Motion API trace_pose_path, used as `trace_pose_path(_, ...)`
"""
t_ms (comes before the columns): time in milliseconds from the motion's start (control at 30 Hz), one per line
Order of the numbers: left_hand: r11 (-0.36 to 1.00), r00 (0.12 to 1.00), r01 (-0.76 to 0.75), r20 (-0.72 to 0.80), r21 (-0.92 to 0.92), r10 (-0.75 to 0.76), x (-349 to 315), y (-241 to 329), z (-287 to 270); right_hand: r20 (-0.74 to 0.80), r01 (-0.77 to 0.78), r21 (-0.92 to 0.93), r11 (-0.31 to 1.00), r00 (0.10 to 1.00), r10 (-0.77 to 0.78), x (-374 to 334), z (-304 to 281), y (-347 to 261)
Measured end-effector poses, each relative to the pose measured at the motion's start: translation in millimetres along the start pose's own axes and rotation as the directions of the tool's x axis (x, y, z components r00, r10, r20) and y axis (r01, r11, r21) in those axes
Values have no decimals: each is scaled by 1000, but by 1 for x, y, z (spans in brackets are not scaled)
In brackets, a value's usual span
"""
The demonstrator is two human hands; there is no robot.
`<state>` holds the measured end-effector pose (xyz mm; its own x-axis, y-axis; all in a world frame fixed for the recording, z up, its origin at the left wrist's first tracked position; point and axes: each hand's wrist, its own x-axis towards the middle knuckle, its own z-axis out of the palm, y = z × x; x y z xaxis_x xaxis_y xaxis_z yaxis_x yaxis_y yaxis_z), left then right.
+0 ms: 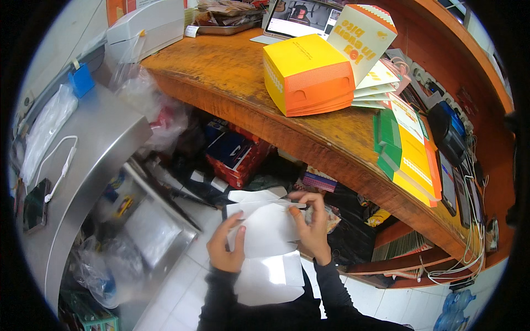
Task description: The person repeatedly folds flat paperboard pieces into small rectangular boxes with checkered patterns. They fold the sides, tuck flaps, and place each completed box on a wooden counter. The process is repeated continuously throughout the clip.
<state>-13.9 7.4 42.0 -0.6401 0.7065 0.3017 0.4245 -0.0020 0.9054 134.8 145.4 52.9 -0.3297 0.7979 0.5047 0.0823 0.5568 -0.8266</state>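
A white sheet of thin card with folded flaps (269, 227), like an unfolded food carton, is held up in front of my body. My left hand (226, 248) grips its left edge between thumb and fingers. At the upper right corner, my right hand (313, 227) pinches a narrow flap, thumb on the near face. The lower panel of the card hangs down toward my lap and catches a bright glare. Whatever is printed on its far side is hidden. Both dark sleeves come in from below.
On the wooden desk (210, 71) stand nested yellow and orange cartons (309, 77) and a pale printed carton (361, 41). Flat green and yellow cartons (411, 154) lie at right, near cables. A tablet (302, 19) stands behind. Left is a metal counter (94, 149) with a phone (36, 205).
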Motion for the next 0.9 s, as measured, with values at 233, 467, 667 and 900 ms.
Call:
trace_pose_path(233, 958, 951, -278, -122, 76, 285, -6, 35, 3, -69, 258, -348, 901, 952, -299, -24, 12, -60)
trace_pose_path(467, 908, 909, -415, -16, 49, 416, -18, 49, 7, 136, 150, -429, 891, 986, -100, -25, -6, -77)
trace_pose_path(667, 947, 997, -52, 37, -318, 67, -20, 50, 7, 269, -475, 335, 813, 876, 401, -28, -7, -66)
trace_pose_path(900, 859, 997, -4, 62, -512, 42, -20, 45, 7, 121, -315, 390, 865, 949, 291, -29, 12, -51)
